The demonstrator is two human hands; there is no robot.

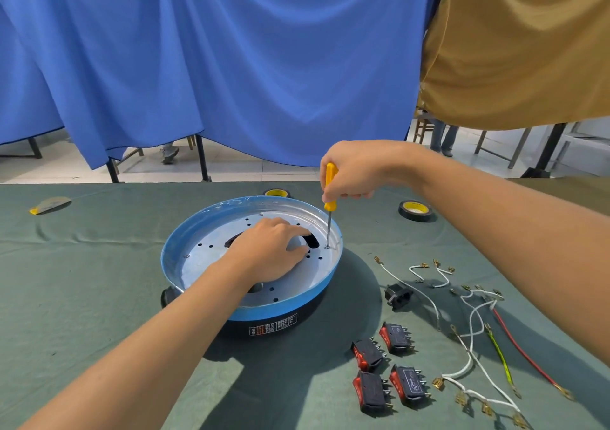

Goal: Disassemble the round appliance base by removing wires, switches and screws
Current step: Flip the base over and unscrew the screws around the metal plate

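On the green worktop point(99, 297) sits the round appliance base point(251, 312). The left hand point(274, 251) rests on its metal plate, fingers relaxed, while the right hand point(356, 172) grips a yellow screwdriver point(330, 205) upright, tip on a screw point(327, 247) near the rim.

I see a table point(82, 297) under a green cloth. I take my right hand's point(355, 173) grip on the screwdriver point(330, 187) as the mark. The round base point(290, 307) sits just below and left of it. One tape roll point(415, 210) lies just right of it, another point(277, 193) just left, behind the base. A yellow-tipped flat piece point(49, 204) lies far left. Nearer me and right of the grip lie a black socket point(397, 296), four red-and-black switches point(394, 333) and loose wires point(475, 330).
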